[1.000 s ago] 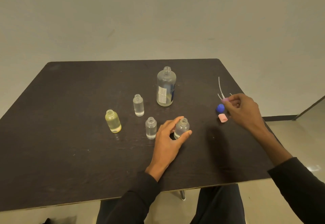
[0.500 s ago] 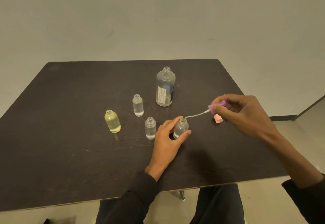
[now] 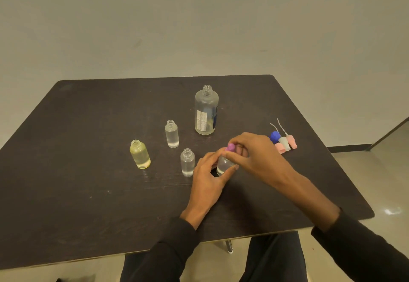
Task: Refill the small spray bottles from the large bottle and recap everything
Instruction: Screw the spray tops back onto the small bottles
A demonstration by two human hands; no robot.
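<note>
Purple plastic marks the step in hand: a purple spray cap (image 3: pixel 230 147) sits at the mouth of a small clear bottle (image 3: pixel 223 166) just right of the frame's centre, pinched from above by the fingers of the right hand (image 3: pixel 254 155). The left hand (image 3: pixel 209 176) curls thumb and fingers round the bottle's body, steadying it on the dark table (image 3: pixel 88 149). Whether the dip tube is fully inside the neck is hidden by the fingers. To do this well, the bottle should probably stay upright and pressed to the table while the cap is lowered straight, so the threads meet squarely; a tilted start would likely cross-thread or jam. The left grip wants to be firm but low on the body, since the bottle looks light and holds liquid that could slop out. Turning should come from the right fingertips alone. Left of centre stand three more small bottles, all uncapped: a yellowish bottle (image 3: pixel 139 154), a clear one (image 3: pixel 187 162) near the left hand, and another (image 3: pixel 172 134) behind it. The large bottle (image 3: pixel 206 111), also uncapped, stands above centre. At the right, a blue cap (image 3: pixel 275 136), a white cap (image 3: pixel 284 143) and pink caps (image 3: pixel 292 141) lie clustered, so most recapping seems yet to do.
</note>
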